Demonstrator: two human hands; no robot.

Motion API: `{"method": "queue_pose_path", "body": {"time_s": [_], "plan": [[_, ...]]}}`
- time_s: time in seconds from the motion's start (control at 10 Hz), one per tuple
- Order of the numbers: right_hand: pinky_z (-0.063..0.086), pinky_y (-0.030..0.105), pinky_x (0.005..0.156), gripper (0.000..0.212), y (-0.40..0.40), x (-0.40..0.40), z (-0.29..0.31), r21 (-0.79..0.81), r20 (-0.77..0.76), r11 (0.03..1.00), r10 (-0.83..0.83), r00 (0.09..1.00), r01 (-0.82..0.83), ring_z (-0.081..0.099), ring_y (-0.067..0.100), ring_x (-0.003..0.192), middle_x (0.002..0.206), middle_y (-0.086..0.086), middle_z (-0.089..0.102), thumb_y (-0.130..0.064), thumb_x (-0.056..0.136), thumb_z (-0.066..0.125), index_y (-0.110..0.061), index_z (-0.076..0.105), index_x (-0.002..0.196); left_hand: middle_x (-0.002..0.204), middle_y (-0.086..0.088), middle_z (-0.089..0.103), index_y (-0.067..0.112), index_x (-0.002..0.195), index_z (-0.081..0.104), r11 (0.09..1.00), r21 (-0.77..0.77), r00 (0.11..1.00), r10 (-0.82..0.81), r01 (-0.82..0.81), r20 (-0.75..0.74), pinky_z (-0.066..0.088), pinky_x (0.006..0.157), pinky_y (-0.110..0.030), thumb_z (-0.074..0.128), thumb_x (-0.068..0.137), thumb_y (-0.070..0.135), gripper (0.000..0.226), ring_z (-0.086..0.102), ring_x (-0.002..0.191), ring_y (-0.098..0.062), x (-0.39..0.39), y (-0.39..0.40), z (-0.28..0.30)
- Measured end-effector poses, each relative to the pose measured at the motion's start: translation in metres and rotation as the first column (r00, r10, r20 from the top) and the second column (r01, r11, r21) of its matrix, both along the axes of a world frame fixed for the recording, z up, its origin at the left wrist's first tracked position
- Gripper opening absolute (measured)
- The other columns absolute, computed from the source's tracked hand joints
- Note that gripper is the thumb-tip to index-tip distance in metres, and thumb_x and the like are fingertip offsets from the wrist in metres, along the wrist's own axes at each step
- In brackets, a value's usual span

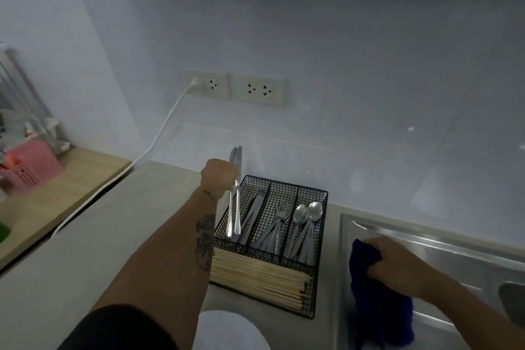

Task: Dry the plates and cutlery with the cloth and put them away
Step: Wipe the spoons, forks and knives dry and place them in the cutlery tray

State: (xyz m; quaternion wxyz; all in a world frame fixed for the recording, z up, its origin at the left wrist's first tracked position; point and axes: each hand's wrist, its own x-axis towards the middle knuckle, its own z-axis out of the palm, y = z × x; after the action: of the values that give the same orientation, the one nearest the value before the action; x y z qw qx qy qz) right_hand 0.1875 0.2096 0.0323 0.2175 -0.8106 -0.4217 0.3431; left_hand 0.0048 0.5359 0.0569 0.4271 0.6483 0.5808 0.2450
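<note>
Over the far left corner of the wire caddy, the left hand is fisted round two knives, held upright with blades up and handle ends dipping into the left compartment. The left forearm stretches straight out from the near edge, sleeve bunched at the elbow. Forks fill the middle compartment, spoons the right, chopsticks the near one. At right, the right hand grips a blue cloth over the steel sink, wrist bent left. A white plate sits nearest.
</note>
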Motion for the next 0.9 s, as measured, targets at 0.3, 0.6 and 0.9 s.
{"method": "queue_pose_path", "body": {"time_s": [0.3,0.6,0.9], "plan": [[0.049,0.028,0.058,0.012,0.026,0.014,-0.011,-0.023,-0.083,0.996,-0.082,0.993,0.08,0.066,0.022,0.065,0.083,0.022,0.069,0.005,0.08,0.059,0.009,0.064,0.09,0.061,-0.007,0.06,0.004,0.064,0.056,0.992,-0.012,0.968,-0.129,0.129,-0.214,0.055,0.066,-0.029,0.051,0.094,0.05,0.056,0.061,0.06,-0.02,0.046,0.024,-0.047],[0.049,0.032,0.07,0.018,0.032,0.011,-0.024,0.011,-0.265,0.973,-0.219,0.939,0.23,0.068,0.019,0.074,0.081,0.006,0.07,0.001,0.08,0.06,-0.012,0.062,0.092,0.089,-0.013,0.066,0.001,0.084,0.058,0.941,-0.037,0.851,-0.321,0.336,-0.417,0.048,0.065,-0.029,0.055,0.094,0.035,0.035,0.06,0.073,-0.024,0.054,0.024,-0.081],[0.052,0.026,0.071,0.042,0.027,-0.001,-0.007,0.081,-0.33,0.971,-0.186,0.925,0.224,0.067,0.018,0.092,0.098,-0.001,0.071,0.002,0.078,0.058,-0.029,0.064,0.106,0.116,-0.017,0.058,0.005,0.115,0.051,0.882,-0.01,0.706,-0.385,0.472,-0.594,0.056,0.085,-0.041,0.058,0.085,0.02,0.034,0.06,0.101,-0.033,0.046,0.004,-0.08]]}}
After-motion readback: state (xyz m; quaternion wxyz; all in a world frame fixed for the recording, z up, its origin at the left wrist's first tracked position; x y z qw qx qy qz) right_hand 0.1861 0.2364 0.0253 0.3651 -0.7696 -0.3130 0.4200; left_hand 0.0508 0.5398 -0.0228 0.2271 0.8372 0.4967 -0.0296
